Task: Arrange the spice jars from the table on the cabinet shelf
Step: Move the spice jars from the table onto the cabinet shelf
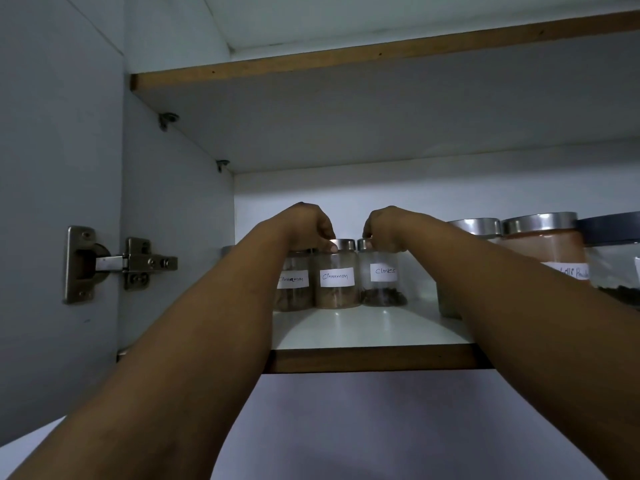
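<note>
Head cam is looking up into the open cabinet, both arms stretched out to the shelf. Left hand sits on top of the two cinnamon jars: its fingers curl down over the lid rim of the middle cinnamon jar, while the palm covers the top of the left cinnamon jar, so I'd say it's gripping the middle one from above, though how tight I honestly can't tell. Right hand is draped over the lid of the cloves jar, fingers wrapped on the lid's right side, looks like a top pinch too. All three jars stand upright, long axis vertical, labels facing out, packed side by side toward the back left of the shelf, cinnamon and cloves touching or just about. So each jar is straight below its hand, and the left hand is the one nearer the cinnamon pair, the right nearer the cloves. Bigger jars with steel lids sit off to the right, just beyond the right forearm. My guess is the next bit is just nudging the row straight, and the thing to watch is that forearm brushing the big jars.
</note>
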The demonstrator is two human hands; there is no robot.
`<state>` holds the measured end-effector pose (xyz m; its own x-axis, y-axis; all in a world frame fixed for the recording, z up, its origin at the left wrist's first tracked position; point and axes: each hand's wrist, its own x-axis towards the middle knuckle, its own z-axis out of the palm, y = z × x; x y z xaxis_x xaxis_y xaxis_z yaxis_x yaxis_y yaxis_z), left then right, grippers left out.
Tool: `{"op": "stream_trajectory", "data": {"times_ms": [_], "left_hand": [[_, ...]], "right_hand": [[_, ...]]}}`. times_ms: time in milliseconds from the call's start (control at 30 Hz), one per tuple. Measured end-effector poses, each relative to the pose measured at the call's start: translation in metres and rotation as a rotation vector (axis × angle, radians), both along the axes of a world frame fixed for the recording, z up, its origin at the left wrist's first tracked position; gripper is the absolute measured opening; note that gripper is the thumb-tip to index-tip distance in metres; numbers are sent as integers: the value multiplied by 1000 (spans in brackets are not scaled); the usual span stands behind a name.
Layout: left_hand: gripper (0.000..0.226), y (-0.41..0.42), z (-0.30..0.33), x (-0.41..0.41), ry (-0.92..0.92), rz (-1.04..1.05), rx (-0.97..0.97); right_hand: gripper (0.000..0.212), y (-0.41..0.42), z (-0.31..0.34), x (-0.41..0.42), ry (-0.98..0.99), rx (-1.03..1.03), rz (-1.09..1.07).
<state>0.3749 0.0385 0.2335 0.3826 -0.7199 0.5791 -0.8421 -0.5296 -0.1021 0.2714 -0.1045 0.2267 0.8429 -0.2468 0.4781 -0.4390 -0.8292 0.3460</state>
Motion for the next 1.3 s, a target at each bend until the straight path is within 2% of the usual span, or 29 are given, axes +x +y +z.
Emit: {"op": "stream_trajectory", "data": {"times_ms": [133, 233, 433, 567, 700, 900, 1067, 1300], "left_hand": [[45, 0, 2, 3, 1, -7, -59], [50, -3, 1, 2, -42, -5, -93], [47, 0, -4, -28, -175, -7, -231], [46, -3, 9, -65, -180, -121, -326], [45, -10, 24, -112, -201, -189, -285], [42, -30, 23, -169, -203, -239, -262], [39, -46, 17, -207, -130, -193, -202], [45, -74, -3, -227, -71, -38, -117]], "right_hand": [[45, 0, 2, 8, -82, 106, 37], [51, 3, 8, 5, -262, 164, 96], [46, 30, 8, -27, -509, 106, 133], [37, 28, 8, -62, -686, 118, 253], [30, 17, 13, -106, -741, 199, 310], [29, -25, 27, -176, -729, 189, 284], [44, -60, 26, -220, -476, 280, 262], [25, -79, 12, -243, -231, 163, 293]]}}
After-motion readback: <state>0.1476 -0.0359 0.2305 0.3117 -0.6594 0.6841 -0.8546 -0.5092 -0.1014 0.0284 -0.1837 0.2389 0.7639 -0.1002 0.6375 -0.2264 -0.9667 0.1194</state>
